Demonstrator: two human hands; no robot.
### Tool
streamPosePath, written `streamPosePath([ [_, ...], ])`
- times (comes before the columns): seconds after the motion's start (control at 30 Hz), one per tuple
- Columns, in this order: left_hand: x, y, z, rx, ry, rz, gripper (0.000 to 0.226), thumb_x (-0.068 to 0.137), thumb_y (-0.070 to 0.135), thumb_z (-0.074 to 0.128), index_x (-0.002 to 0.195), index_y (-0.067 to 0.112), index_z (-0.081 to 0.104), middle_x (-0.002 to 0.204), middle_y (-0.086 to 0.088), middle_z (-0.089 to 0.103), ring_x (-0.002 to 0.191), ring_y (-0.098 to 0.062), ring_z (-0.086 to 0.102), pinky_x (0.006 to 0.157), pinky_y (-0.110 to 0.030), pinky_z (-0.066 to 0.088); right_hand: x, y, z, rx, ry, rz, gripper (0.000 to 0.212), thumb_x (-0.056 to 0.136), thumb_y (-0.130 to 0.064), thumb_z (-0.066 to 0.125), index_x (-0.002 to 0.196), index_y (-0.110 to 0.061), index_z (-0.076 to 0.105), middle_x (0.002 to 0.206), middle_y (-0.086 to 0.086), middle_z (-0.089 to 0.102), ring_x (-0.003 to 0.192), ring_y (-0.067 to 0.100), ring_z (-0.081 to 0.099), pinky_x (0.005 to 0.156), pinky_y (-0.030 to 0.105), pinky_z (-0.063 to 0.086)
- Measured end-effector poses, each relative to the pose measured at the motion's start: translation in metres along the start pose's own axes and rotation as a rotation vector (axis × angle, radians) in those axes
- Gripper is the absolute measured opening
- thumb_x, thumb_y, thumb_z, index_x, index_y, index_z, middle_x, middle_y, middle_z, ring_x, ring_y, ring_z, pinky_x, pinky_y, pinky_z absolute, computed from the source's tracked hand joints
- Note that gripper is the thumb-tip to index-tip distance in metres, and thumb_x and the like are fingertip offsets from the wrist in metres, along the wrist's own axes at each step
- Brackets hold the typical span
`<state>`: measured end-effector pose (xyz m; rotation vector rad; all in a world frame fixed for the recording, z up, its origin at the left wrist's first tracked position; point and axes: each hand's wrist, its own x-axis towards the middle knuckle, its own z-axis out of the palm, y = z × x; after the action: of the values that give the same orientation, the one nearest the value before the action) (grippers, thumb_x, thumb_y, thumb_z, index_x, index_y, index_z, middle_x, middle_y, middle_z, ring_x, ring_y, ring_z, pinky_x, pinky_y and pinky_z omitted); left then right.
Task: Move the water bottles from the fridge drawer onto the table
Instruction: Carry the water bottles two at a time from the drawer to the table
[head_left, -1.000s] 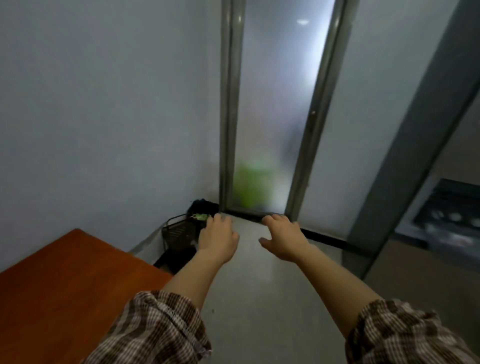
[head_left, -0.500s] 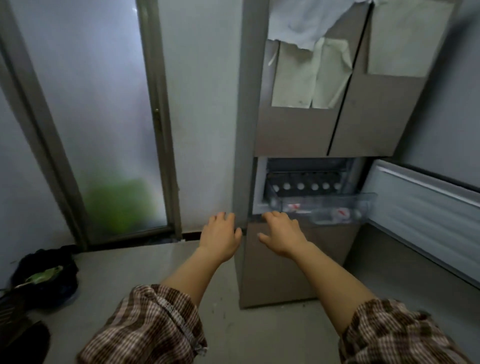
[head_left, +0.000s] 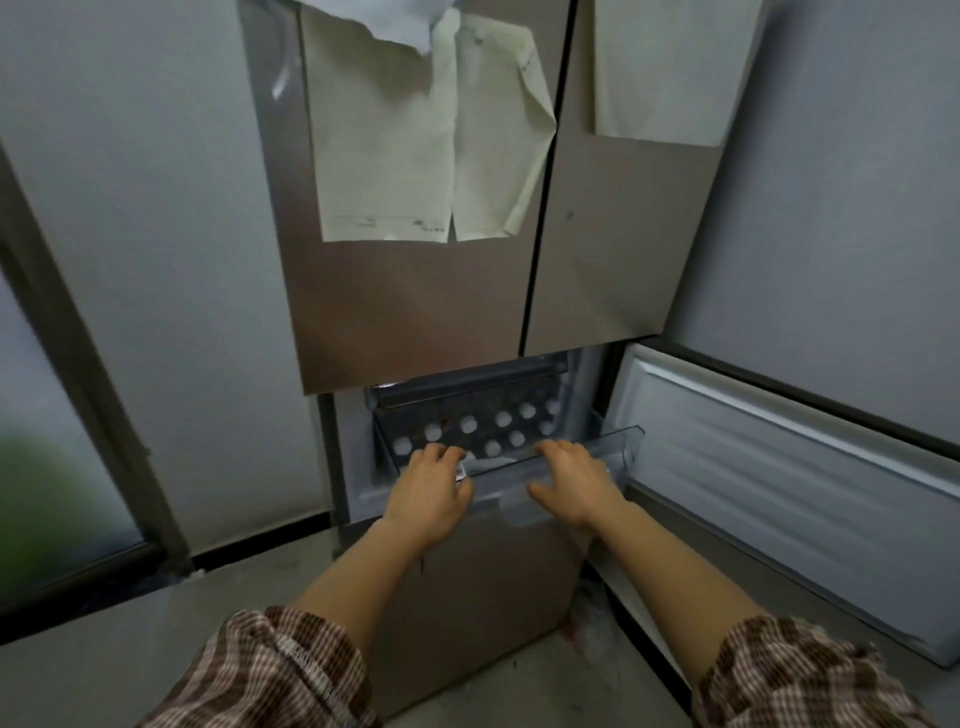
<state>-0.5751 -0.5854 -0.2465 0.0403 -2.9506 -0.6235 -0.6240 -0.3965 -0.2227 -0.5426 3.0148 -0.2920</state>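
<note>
Centre frame, white-capped water bottles (head_left: 470, 425) stand in the open fridge drawer (head_left: 615, 447). The left hand (head_left: 431, 496) curls among them, grip impossible to tell; the right hand (head_left: 571, 480) lies spread over the drawer's front rim.

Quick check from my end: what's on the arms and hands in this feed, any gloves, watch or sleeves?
The left hand and right hand are bare: no gloves, rings or watch visible. The left sleeve and right sleeve are brown-and-white checked fabric, bunched up so the forearms are bare.
</note>
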Motion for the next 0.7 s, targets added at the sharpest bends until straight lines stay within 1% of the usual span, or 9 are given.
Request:
streamPosePath([
  [0.13, 0.064, 0.006, 0.022, 0.006, -0.055, 0.01, 0.041, 0.098, 0.034, 0.042, 0.135, 0.016, 0.045, 0.136, -0.007, 0.045, 0.123, -0.026, 0.043, 0.096, -0.038, 0.044, 0.066, 0.047, -0.004, 0.026, -0.016, 0.009, 0.05, 0.093, -0.037, 0.055, 0.135, -0.013, 0.044, 0.138, 0.011, 0.049, 0.127, 0.032, 0.043, 0.102, 0.047, 0.041],
  [0.27, 0.122, -0.007, 0.046, 0.031, -0.165, -0.068, 0.038, 0.096, 0.034, 0.046, 0.13, 0.016, 0.052, 0.131, -0.009, 0.053, 0.118, -0.027, 0.051, 0.092, -0.036, 0.046, 0.142, 0.092, 0.0, 0.036, -0.096, -0.027, 0.046, 0.092, -0.035, 0.057, 0.13, -0.01, 0.051, 0.132, 0.014, 0.054, 0.12, 0.033, 0.05, 0.096, 0.044, 0.046],
  [0.33, 0.14, -0.016, 0.056, 0.019, -0.213, -0.124, 0.035, 0.095, 0.032, 0.05, 0.126, 0.017, 0.056, 0.128, -0.008, 0.058, 0.114, -0.026, 0.056, 0.089, -0.035, 0.049, 0.178, 0.111, 0.006, 0.052, -0.213, -0.042, 0.046, 0.092, -0.034, 0.06, 0.13, -0.01, 0.053, 0.128, 0.015, 0.056, 0.115, 0.033, 0.055, 0.091, 0.041, 0.048],
  [0.37, 0.148, -0.02, 0.061, 0.004, -0.237, -0.165, 0.034, 0.095, 0.03, 0.052, 0.125, 0.016, 0.057, 0.128, -0.007, 0.06, 0.114, -0.025, 0.058, 0.089, -0.036, 0.05, 0.195, 0.118, 0.01, 0.048, -0.276, -0.051, 0.042, 0.091, -0.031, 0.062, 0.125, -0.009, 0.055, 0.122, 0.015, 0.058, 0.111, 0.033, 0.057, 0.086, 0.038, 0.048],
  [0.47, 0.166, -0.032, 0.074, 0.016, -0.342, -0.316, 0.031, 0.091, 0.026, 0.056, 0.12, 0.015, 0.061, 0.122, -0.009, 0.064, 0.109, -0.027, 0.061, 0.088, -0.036, 0.052, 0.239, 0.132, 0.024, -0.02, -0.454, -0.107, 0.022, 0.084, -0.023, 0.07, 0.097, -0.008, 0.06, 0.101, 0.013, 0.06, 0.097, 0.03, 0.059, 0.074, 0.032, 0.045],
  [0.53, 0.175, -0.039, 0.081, 0.082, -0.422, -0.43, 0.027, 0.088, 0.024, 0.056, 0.112, 0.014, 0.064, 0.116, -0.011, 0.066, 0.103, -0.029, 0.063, 0.083, -0.034, 0.052, 0.26, 0.136, 0.035, -0.094, -0.579, -0.134, 0.022, 0.078, -0.019, 0.076, 0.08, -0.009, 0.056, 0.096, 0.012, 0.059, 0.091, 0.026, 0.058, 0.073, 0.029, 0.046],
  [0.57, 0.178, -0.043, 0.086, 0.123, -0.461, -0.474, 0.029, 0.087, 0.025, 0.059, 0.113, 0.013, 0.063, 0.118, -0.012, 0.065, 0.105, -0.029, 0.062, 0.084, -0.034, 0.051, 0.268, 0.139, 0.042, -0.135, -0.657, -0.141, 0.025, 0.075, -0.017, 0.078, 0.073, -0.011, 0.053, 0.094, 0.011, 0.058, 0.09, 0.025, 0.058, 0.074, 0.029, 0.047],
  [0.6, 0.18, -0.045, 0.091, 0.163, -0.493, -0.506, 0.034, 0.086, 0.026, 0.062, 0.117, 0.012, 0.06, 0.121, -0.012, 0.063, 0.11, -0.029, 0.06, 0.088, -0.035, 0.05, 0.274, 0.142, 0.05, -0.192, -0.739, -0.147, 0.026, 0.074, -0.016, 0.078, 0.072, -0.013, 0.052, 0.094, 0.01, 0.058, 0.091, 0.026, 0.059, 0.076, 0.031, 0.05],
  [0.7, 0.182, -0.055, 0.103, 0.244, -0.547, -0.571, 0.045, 0.085, 0.027, 0.065, 0.125, 0.012, 0.053, 0.128, -0.012, 0.056, 0.117, -0.028, 0.056, 0.094, -0.035, 0.048, 0.29, 0.153, 0.072, -0.373, -0.911, -0.182, 0.015, 0.077, -0.016, 0.069, 0.085, -0.009, 0.059, 0.097, 0.01, 0.061, 0.092, 0.027, 0.059, 0.085, 0.037, 0.051],
])
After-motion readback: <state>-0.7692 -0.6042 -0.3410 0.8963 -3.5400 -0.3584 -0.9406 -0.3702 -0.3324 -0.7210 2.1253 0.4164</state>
